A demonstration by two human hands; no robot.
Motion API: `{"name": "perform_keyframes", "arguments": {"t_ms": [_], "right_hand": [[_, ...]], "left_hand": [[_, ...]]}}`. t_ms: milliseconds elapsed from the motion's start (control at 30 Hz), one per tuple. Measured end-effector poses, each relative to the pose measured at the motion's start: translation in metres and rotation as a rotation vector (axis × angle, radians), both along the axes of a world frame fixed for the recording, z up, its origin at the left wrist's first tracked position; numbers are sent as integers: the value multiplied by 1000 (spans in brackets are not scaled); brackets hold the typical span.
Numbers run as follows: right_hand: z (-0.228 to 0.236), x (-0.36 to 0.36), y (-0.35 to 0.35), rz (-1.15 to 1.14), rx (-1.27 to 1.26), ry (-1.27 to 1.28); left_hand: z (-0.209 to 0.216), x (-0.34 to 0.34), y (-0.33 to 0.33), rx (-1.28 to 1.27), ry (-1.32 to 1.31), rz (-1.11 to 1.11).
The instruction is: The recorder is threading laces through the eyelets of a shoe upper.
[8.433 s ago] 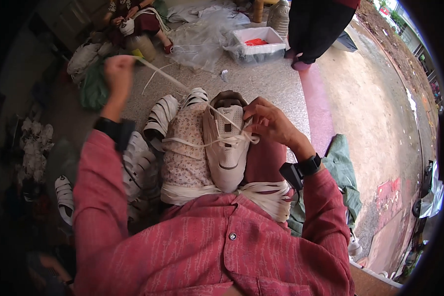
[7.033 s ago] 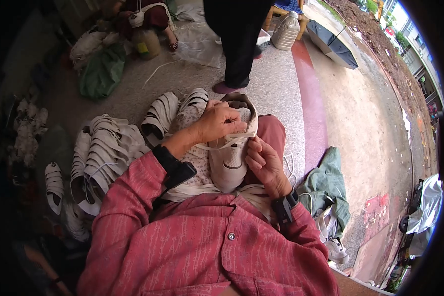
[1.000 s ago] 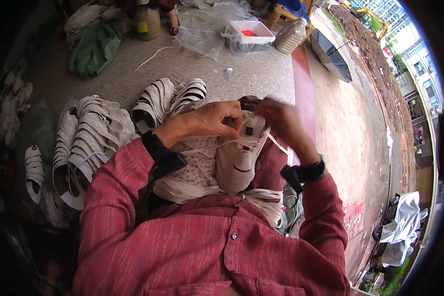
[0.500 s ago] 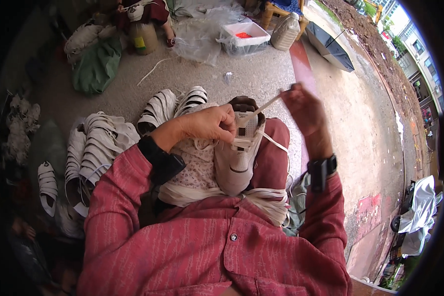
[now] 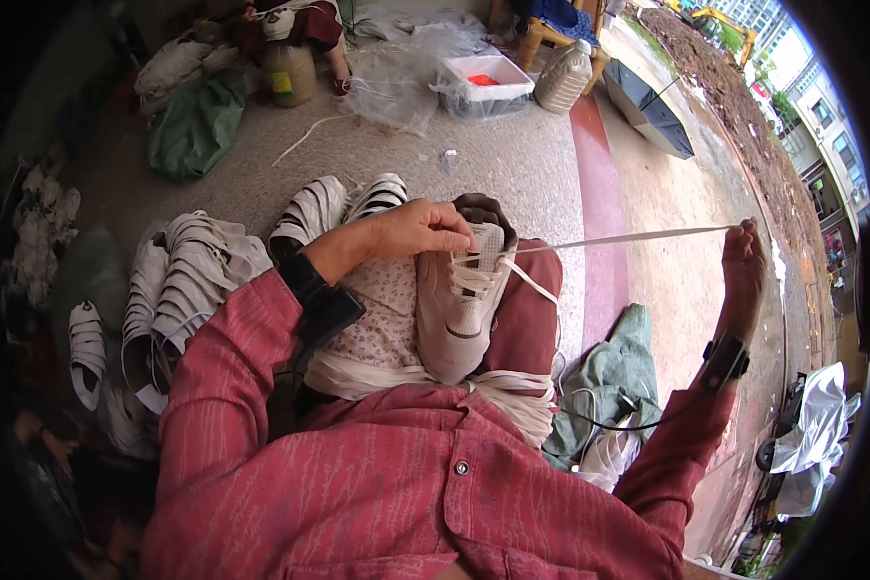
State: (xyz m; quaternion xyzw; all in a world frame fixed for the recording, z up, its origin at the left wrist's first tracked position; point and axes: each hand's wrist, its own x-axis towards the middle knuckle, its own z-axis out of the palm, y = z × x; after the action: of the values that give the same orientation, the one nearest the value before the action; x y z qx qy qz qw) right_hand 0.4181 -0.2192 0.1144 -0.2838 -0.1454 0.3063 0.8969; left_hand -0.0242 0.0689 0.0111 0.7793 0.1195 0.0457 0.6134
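Shoe [image 5: 449, 333] on lap [image 5: 532, 329], heel toward twelve o'clock, toe toward six. Lace [image 5: 638, 237] drawn taut from shoe toward three o'clock, end pinched in right hand [image 5: 744, 271]. Left hand [image 5: 418, 230] at shoe's ten o'clock, fingers bunched by tongue [image 5: 490, 242], grip perhaps too hidden to tell. Hands well apart. White uppers [image 5: 201, 275] at nine o'clock.

a white box [image 5: 505, 95] stands beside a plastic jug [image 5: 563, 81], a dark umbrella [image 5: 652, 112] to their right.
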Motion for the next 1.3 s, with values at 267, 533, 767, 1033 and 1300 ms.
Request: {"name": "perform_keyframes", "arguments": {"t_ms": [267,533,767,1033,1300], "right_hand": [[44,-72,-93,214,185,-475],[76,-235,-50,807,579,-816],[-20,-245,62,81,-625,-1402],[-124,-258,143,195,-686,-1434],[-125,-251,145,315,-767,-1402]], "left_hand": [[-13,22,-1,669,-251,302],[-2,38,7,858,76,118],[-24,32,11,456,7,81],[-39,48,7,-59,-170,212],[-31,40,10,-191,-267,44]]}}
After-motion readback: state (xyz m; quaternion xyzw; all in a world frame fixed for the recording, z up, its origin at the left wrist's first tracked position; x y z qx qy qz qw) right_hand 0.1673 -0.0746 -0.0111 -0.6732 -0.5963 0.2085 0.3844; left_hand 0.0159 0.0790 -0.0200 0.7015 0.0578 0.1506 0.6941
